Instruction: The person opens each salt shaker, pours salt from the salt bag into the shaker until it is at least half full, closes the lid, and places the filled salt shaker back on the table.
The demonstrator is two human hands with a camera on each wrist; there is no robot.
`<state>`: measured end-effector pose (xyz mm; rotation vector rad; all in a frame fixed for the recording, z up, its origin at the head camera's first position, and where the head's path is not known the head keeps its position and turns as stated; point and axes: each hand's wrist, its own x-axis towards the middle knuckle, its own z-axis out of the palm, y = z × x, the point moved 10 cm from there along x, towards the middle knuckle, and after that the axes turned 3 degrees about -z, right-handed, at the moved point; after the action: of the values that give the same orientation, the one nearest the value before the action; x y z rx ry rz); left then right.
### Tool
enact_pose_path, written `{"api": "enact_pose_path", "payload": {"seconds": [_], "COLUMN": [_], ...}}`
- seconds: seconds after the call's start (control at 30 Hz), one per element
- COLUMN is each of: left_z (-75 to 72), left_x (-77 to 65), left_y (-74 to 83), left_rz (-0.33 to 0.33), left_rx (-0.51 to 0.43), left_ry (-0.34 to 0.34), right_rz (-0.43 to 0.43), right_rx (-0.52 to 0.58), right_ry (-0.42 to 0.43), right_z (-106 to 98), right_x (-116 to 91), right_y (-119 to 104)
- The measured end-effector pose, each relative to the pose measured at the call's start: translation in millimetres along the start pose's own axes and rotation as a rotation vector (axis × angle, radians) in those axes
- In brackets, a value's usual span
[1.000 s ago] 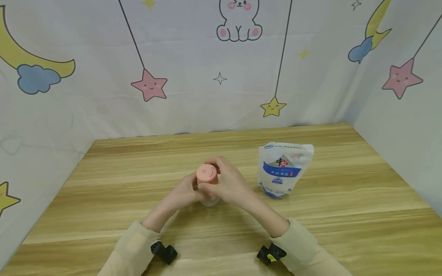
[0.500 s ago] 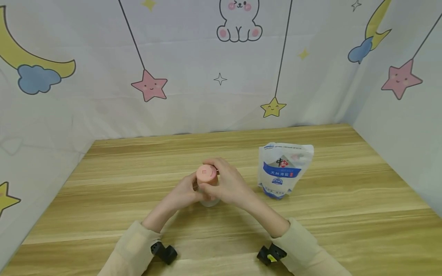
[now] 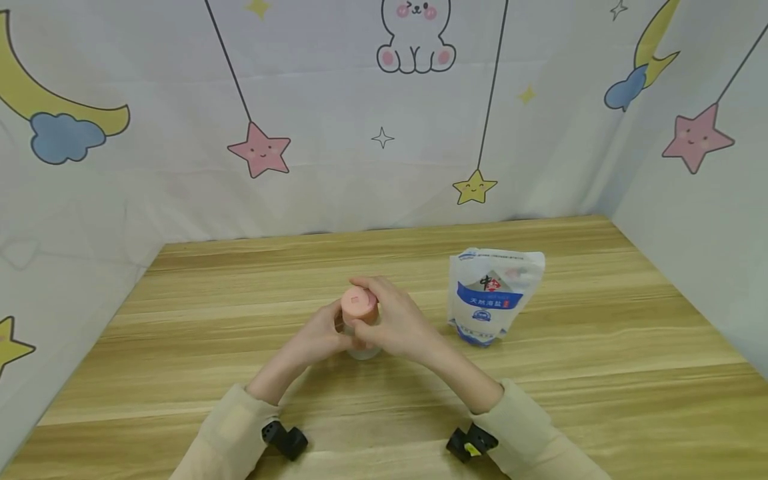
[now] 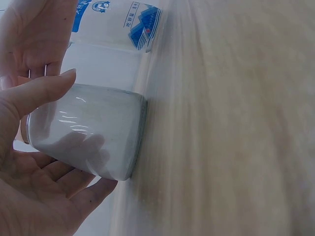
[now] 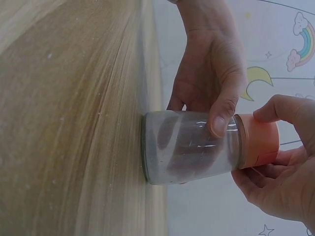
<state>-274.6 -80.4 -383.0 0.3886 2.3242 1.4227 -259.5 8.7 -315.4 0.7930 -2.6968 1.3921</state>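
Note:
A clear glass seasoning jar (image 5: 197, 172) with a pinkish-orange lid (image 3: 358, 304) stands upright on the wooden table. My left hand (image 3: 320, 335) holds the glass body, the thumb on one side and the fingers behind it, as the right wrist view shows. My right hand (image 3: 401, 321) grips the lid between thumb and fingers. A small square mark shows on top of the lid. The lid sits on the jar's mouth; whether it is loose cannot be seen. Through the glass I see the left fingers.
Right of the jar stands a white and blue sea salt pouch (image 3: 493, 297) on the wooden table (image 3: 240, 280). A white curtain (image 3: 336, 187) printed with stars and moons hangs behind the table and along its sides.
My right hand's fingers have turned slightly counterclockwise around the lid, seen from above. The left hand, the jar and the pouch keep their places.

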Motion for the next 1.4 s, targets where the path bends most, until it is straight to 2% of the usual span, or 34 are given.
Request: {"api": "enact_pose_path", "payload": {"seconds": [0.67, 1.23, 1.4], "left_z": [0.2, 0.8, 1.6], "left_x": [-0.8, -1.2, -1.5], "left_y": [-0.1, -2.7, -0.5], "left_rz": [0.002, -0.034, -0.017], "left_rx": [-0.008, -0.024, -0.031], "left_ry": [-0.001, 0.003, -0.009], "right_rz": [-0.025, -0.018, -0.019], "right_rx": [0.064, 0.052, 0.047], "right_ry": [-0.019, 0.003, 0.015], "right_z": [-2.4, -7.7, -9.7], "right_x": [-0.4, 0.2, 0.3], "right_y": [-3.6, -3.7, -3.1]}}
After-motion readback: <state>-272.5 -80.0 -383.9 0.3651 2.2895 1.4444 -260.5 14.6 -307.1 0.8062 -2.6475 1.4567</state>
